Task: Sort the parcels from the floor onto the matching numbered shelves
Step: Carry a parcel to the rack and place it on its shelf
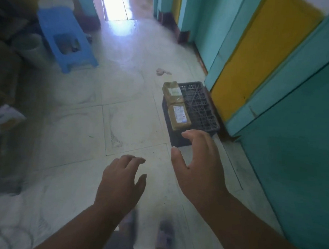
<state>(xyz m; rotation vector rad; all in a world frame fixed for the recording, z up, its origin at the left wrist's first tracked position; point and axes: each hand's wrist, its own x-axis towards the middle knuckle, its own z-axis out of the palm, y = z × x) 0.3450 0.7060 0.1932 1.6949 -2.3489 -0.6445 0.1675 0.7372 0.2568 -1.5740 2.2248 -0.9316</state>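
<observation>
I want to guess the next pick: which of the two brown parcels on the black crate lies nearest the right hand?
The nearer parcel, just beyond the right hand; the far parcel lies behind it.

Tiled floor point(132, 122) bears crate point(202, 105), blue stool point(66, 39).

Two bare forearms with no sleeves in view, left hand point(120, 179) and right hand point(197, 165) without rings, watch or gloves, short plain nails on the fingers point(190, 135), dark blurred sandals point(164, 239) on the feet, greyish trouser fabric at the bottom edge
</observation>
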